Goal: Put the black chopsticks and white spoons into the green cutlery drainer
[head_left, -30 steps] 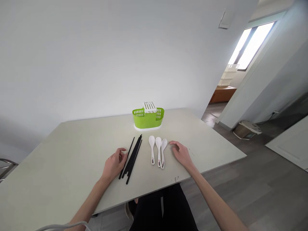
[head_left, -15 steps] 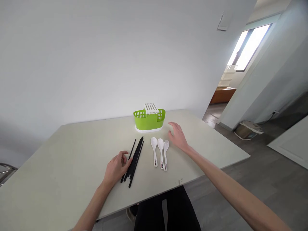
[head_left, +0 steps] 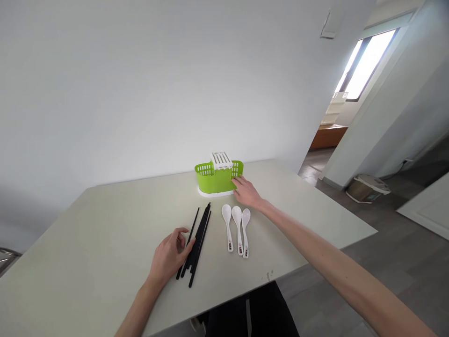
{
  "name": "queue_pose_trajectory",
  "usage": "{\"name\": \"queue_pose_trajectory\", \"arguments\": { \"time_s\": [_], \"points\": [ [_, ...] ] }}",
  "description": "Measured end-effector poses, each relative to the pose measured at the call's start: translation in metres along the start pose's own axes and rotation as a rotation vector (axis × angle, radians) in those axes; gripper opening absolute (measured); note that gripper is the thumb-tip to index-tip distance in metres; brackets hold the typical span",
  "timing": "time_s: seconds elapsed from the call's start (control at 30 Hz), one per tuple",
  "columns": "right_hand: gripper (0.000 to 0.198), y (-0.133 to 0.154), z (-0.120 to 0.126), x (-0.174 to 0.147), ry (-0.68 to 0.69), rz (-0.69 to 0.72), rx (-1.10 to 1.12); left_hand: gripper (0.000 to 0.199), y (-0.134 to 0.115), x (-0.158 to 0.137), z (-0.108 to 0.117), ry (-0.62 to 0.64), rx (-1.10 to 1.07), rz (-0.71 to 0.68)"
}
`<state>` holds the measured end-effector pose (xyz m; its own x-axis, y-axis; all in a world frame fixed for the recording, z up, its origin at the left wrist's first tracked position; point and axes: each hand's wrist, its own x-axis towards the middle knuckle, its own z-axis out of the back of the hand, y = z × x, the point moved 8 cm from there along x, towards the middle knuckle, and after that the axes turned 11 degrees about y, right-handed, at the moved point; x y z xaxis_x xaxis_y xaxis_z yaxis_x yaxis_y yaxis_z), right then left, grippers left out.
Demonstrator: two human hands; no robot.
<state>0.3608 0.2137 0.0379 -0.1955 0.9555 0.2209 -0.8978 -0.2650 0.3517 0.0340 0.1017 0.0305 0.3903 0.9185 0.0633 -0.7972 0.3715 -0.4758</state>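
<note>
Green basket [head_left: 218,182] upright on the desk [head_left: 105,243], at the centre of the frame. White slotted piece [head_left: 221,161] sits across its top; white base [head_left: 209,194] beneath.

Right hand [head_left: 247,193] comes in from the lower right. Its fingertips lie at the basket's front right side, apparently touching; fingers and thumb are apart, not closed round it. Pressure, if any: cannot tell.

Nearer the bottom edge, just below the basket: three white spoons [head_left: 237,215] side by side, bowls toward the top of the frame, handles with dark marks. Middle and right ones lie close at the handles; left one a little apart.

Left of these, black chopsticks [head_left: 199,239] in a loose bundle, thin ends upward in the frame. Left hand [head_left: 170,255] rests beside them, thumb over the bundle, fingers half curled, a gap between thumb and fingers.

Farther out: pale wall [head_left: 140,93] across the upper frame, bright window [head_left: 372,61] upper right, dark trousers [head_left: 266,311] at bottom centre.
</note>
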Motion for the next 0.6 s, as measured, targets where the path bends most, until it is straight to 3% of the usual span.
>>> {"name": "queue_pose_trajectory", "arguments": {
  "time_s": [0.6],
  "points": [
    [0.054, 0.014, 0.008, -0.055, 0.012, 0.035, 0.010, 0.038, -0.001, 0.001, 0.000, 0.014, 0.006, 0.010]
  ]
}}
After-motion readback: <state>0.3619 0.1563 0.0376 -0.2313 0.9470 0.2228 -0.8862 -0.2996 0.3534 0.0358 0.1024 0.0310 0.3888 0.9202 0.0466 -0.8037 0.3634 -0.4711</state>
